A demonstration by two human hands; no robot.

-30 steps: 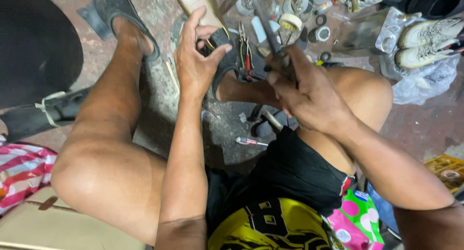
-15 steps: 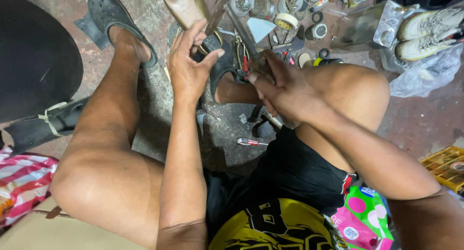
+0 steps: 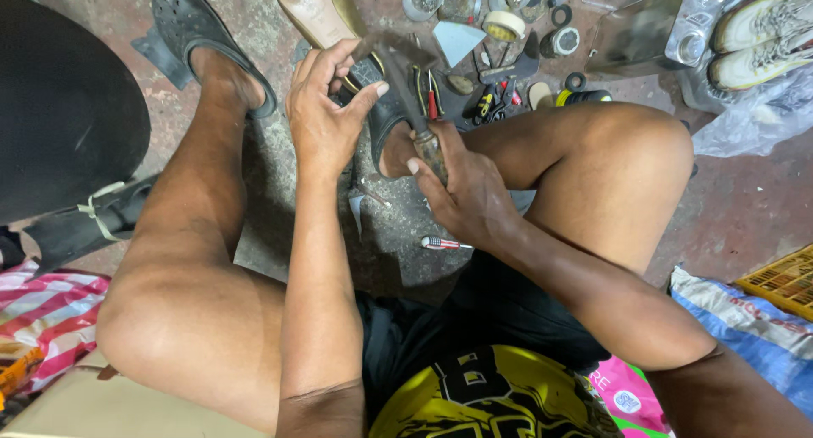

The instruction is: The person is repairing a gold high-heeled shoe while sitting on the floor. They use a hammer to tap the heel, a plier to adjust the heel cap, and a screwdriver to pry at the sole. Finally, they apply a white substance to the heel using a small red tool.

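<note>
Hammer (image 3: 405, 82), gripped by its handle in the right hand (image 3: 461, 192), hangs just above a dark shoe (image 3: 378, 91) that the left hand's (image 3: 326, 116) fingers pinch over the floor; a glancing blow could catch those fingers, I judge.

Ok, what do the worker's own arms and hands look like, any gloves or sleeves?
No gloves and no sleeves: the left hand and right hand are bare, and both forearms are uncovered up to the frame edge. No watch, rings or bands are visible on either wrist.
</note>
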